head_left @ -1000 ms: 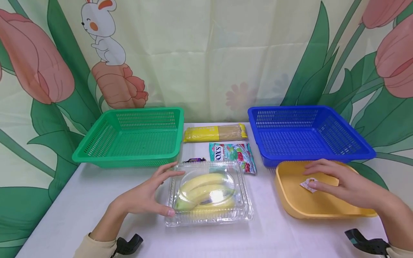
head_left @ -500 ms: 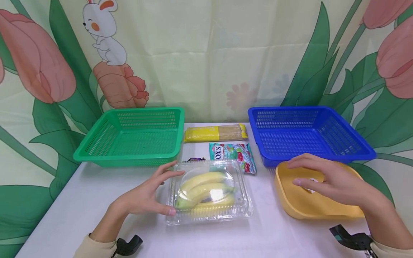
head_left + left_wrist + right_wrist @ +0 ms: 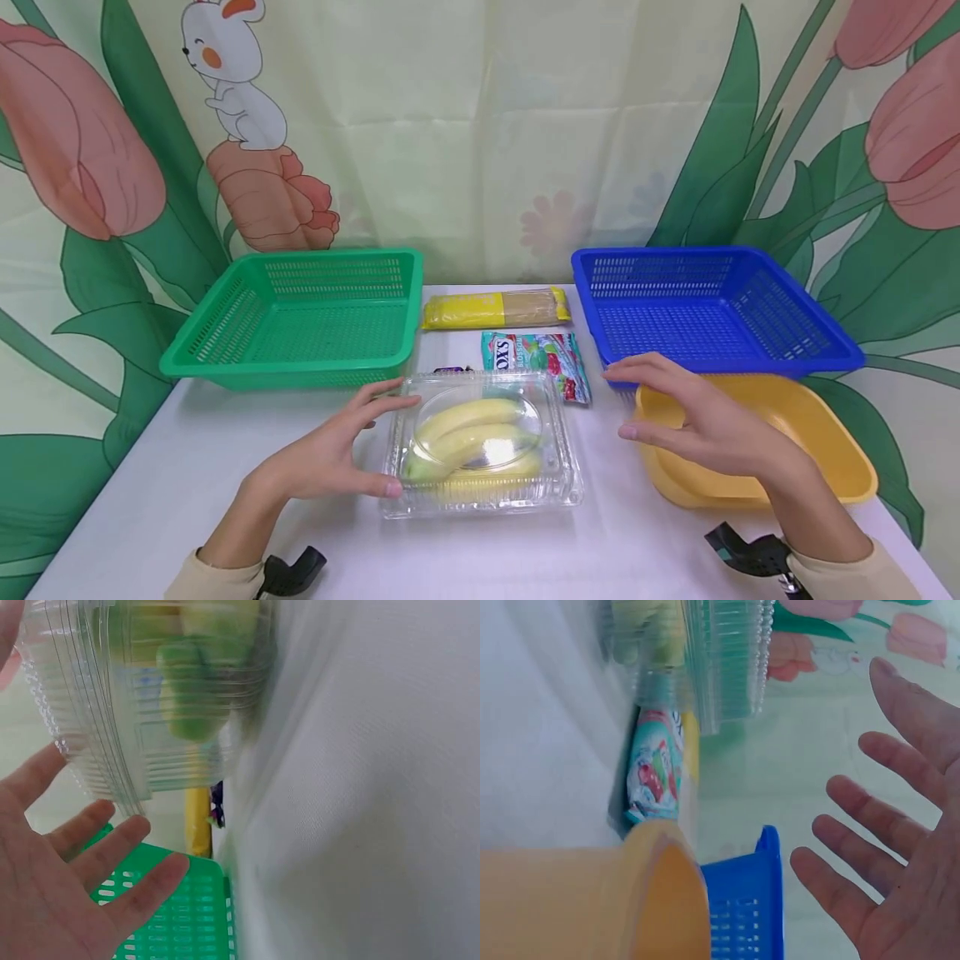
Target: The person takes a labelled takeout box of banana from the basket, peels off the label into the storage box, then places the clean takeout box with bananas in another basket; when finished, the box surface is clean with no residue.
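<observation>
A clear plastic clamshell box [image 3: 558, 492] with bananas [image 3: 472, 446] inside sits on the table, its lid down. My left hand [image 3: 315, 458] is at its left side, thumb at the near corner and fingers at the far corner, fairly straight. In the left wrist view the fingertips come right at the ridged edge of the box [image 3: 120, 750]. My right hand [image 3: 705, 425] hovers over the left rim of a yellow tub [image 3: 825, 442], fingers spread and holding nothing. The right wrist view shows that hand [image 3: 907, 862] open beside the box.
Behind the box lie a candy bag [image 3: 543, 358], a small purple wrapper [image 3: 450, 369] and a yellow-and-tan packet [image 3: 495, 308]. A green basket [image 3: 300, 367] stands at the back left, a blue basket [image 3: 720, 362] at the back right.
My right hand has moved left from inside the yellow tub towards the box, its fingers still empty. The small white packet seen in the tub earlier is now hidden. My left hand stays at the box.
</observation>
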Tool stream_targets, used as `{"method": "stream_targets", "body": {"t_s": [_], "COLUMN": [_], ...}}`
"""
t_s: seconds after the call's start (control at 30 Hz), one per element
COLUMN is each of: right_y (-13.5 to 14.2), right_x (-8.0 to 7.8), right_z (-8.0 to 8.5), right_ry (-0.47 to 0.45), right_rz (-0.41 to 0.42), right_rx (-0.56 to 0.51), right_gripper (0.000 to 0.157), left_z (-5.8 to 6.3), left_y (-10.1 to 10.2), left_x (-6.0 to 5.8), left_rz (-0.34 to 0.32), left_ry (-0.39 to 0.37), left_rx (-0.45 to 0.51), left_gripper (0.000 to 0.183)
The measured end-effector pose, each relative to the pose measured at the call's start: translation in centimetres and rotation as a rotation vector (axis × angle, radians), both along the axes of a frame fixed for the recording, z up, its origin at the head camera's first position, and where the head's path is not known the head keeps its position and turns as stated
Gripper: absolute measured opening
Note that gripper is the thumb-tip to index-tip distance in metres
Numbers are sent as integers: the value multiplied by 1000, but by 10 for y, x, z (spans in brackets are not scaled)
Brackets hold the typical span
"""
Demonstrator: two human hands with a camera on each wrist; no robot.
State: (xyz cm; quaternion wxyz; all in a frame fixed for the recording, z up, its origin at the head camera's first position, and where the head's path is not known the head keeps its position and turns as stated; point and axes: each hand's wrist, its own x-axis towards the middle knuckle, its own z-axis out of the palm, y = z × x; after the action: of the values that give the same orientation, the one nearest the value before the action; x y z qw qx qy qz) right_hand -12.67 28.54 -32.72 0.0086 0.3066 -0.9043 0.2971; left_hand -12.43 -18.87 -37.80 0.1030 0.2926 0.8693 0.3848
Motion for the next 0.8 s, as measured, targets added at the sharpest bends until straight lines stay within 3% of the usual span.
{"method": "stream_targets", "body": {"t_s": [0.27,0.5,0.8], "right_y": [-19,-33,-48], "right_x": [-10,-4,-6], "right_z": [-14,-28,-39], "right_ry": [-24,-37,-175], "right_rz": [28,66,93], "right_rx": [43,28,-58], "right_gripper": [72,82,96], "left_z": [1,-1,-2], "left_y": [0,0,-1], "left_x": [-1,4,2], "left_rz": [12,6,6], "left_ry": [-6,-49,-77], "left_rx": [15,29,55], "left_gripper": [93,93,92]}}
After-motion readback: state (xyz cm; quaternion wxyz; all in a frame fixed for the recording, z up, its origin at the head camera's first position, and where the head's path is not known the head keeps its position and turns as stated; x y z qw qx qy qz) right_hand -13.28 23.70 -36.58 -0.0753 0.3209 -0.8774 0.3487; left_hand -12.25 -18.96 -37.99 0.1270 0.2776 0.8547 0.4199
